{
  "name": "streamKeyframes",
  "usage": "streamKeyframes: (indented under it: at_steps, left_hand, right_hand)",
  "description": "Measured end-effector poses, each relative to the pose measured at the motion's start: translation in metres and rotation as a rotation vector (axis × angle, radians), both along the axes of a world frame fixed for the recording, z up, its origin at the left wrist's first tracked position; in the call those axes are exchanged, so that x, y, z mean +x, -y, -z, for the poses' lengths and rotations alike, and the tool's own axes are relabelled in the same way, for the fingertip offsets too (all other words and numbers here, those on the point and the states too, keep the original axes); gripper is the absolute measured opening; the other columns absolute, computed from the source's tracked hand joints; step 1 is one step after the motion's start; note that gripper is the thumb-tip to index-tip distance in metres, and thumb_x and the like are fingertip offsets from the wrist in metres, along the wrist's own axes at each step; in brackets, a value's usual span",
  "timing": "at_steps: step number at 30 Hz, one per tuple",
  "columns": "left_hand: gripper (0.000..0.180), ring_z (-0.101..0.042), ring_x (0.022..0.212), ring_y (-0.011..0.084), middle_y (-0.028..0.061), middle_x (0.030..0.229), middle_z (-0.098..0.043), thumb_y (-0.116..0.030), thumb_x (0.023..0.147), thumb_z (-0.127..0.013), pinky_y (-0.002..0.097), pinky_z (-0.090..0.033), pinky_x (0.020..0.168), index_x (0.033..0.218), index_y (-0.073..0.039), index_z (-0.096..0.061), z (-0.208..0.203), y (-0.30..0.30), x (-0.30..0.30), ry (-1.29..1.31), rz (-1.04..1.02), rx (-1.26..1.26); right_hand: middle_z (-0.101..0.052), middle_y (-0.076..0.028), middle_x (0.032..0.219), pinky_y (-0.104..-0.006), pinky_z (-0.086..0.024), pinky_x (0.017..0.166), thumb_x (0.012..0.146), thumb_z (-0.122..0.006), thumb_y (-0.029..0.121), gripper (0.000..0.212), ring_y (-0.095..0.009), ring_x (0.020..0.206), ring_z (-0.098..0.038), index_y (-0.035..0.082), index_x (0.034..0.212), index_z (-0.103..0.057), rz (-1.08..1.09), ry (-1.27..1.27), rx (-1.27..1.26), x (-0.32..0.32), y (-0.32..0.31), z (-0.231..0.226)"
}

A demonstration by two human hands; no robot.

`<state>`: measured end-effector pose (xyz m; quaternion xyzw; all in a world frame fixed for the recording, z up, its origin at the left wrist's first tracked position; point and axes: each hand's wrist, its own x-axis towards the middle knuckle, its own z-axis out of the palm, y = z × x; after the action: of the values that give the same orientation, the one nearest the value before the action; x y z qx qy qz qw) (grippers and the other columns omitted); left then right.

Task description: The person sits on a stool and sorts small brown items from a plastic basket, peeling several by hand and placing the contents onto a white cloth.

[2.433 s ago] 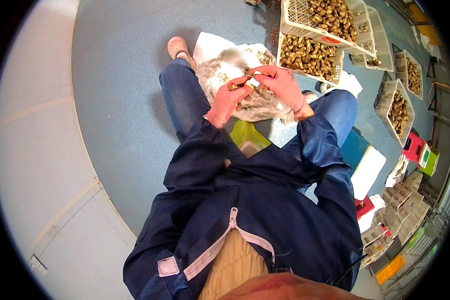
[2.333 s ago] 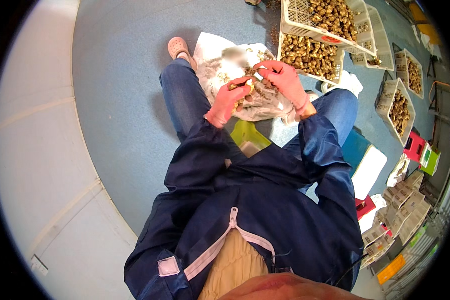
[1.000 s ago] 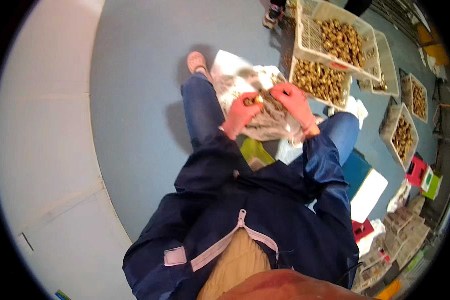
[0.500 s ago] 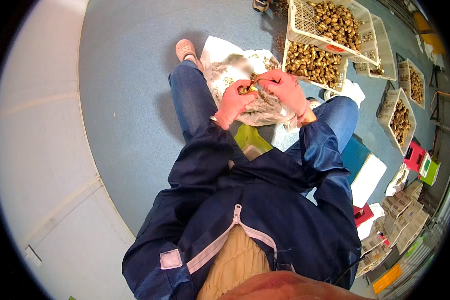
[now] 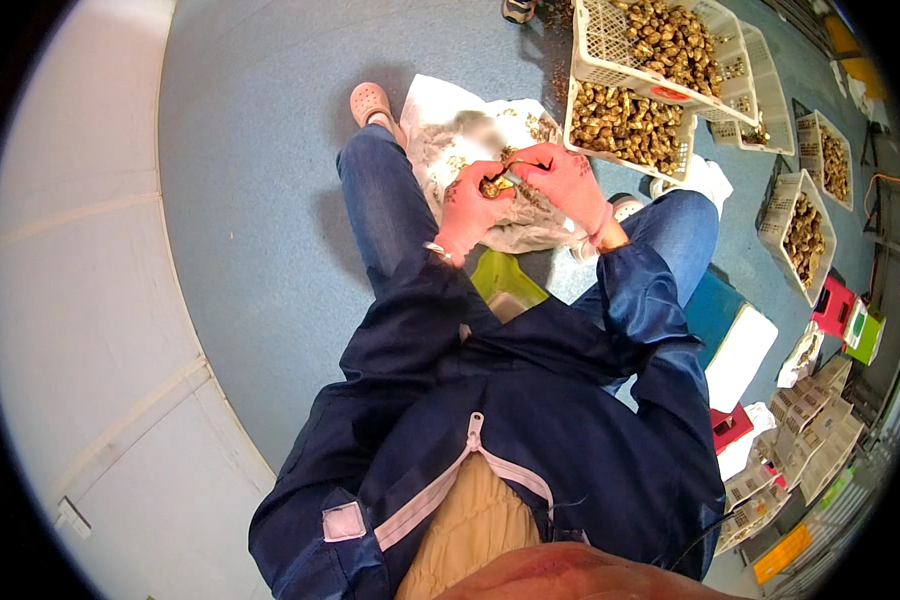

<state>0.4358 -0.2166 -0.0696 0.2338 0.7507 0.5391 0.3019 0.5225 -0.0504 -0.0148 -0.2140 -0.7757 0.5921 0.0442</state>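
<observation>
My left hand (image 5: pixel 473 207), in a pink glove, is closed around a small brown bulb (image 5: pixel 492 187) with a yellowish patch showing. Close beside it, my right hand (image 5: pixel 566 185), in a matching glove, pinches at the bulb's far side. A thin brownish piece runs between the two hands, too small to tell whether it is skin or a tool. Both hands are above a whitish plastic sack (image 5: pixel 432 120) spread between my legs, with brown scraps scattered over it.
Stacked white crates (image 5: pixel 595 75) of brown bulbs stand at the far right, with more crates (image 5: pixel 770 215) beyond. A yellow-green container (image 5: pixel 495 272) sits between my thighs. A teal and white box (image 5: pixel 738 350) is by my right leg. A pale wall (image 5: pixel 90 250) runs along the left. Someone's shoe (image 5: pixel 519 10) shows at the top.
My left hand has turned slightly around the bulb, and my right hand has shifted a little to the left. The crates and sack stay as they were.
</observation>
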Motion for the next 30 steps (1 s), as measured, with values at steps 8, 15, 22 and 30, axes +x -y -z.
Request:
streamKeyframes:
  at_steps: [8, 15, 22, 30]
  left_hand:
    - [0.035, -0.064, 0.095, 0.0268, 0.012, 0.103, -0.064, -0.014, 0.074, -0.074, 0.0332, -0.05, 0.084, 0.107, -0.007, -0.065, -0.016, -0.003, 0.003, -0.157, -0.025, -0.075]
    - [0.032, -0.062, 0.097, 0.0298, 0.011, 0.103, -0.063, -0.014, 0.073, -0.073, 0.0362, -0.049, 0.085, 0.105, -0.01, -0.066, -0.021, -0.002, 0.003, -0.323, -0.025, -0.111]
    - [0.029, -0.061, 0.098, 0.0307, 0.0111, 0.103, -0.062, -0.014, 0.075, -0.073, 0.0368, -0.049, 0.085, 0.103, -0.009, -0.066, -0.029, -0.004, 0.002, -0.386, 0.01, -0.169]
    - [0.029, -0.062, 0.097, 0.0288, 0.0071, 0.104, -0.062, -0.017, 0.075, -0.072, 0.0369, -0.05, 0.083, 0.103, -0.013, -0.066, -0.027, -0.004, 0.003, -0.424, 0.001, -0.211]
  right_hand:
    - [-0.07, -0.008, 0.092, -0.0272, -0.05, 0.074, 0.085, -0.067, 0.02, 0.022, -0.014, 0.083, -0.065, 0.002, 0.098, -0.071, 0.002, 0.013, 0.062, 0.0, 0.0, 0.001]
    - [-0.071, -0.009, 0.091, -0.0286, -0.05, 0.074, 0.086, -0.066, 0.022, 0.024, -0.016, 0.083, -0.066, 0.002, 0.099, -0.07, 0.017, 0.013, 0.068, 0.0, 0.0, 0.0]
    - [-0.071, -0.009, 0.09, -0.0286, -0.05, 0.074, 0.085, -0.066, 0.022, 0.024, -0.016, 0.083, -0.066, 0.003, 0.099, -0.071, -0.01, 0.033, -0.009, -0.002, 0.0, -0.004]
    - [-0.071, -0.01, 0.093, -0.0284, -0.05, 0.076, 0.084, -0.067, 0.023, 0.025, -0.017, 0.084, -0.067, 0.004, 0.1, -0.071, -0.007, 0.017, 0.097, -0.002, -0.001, 0.0]
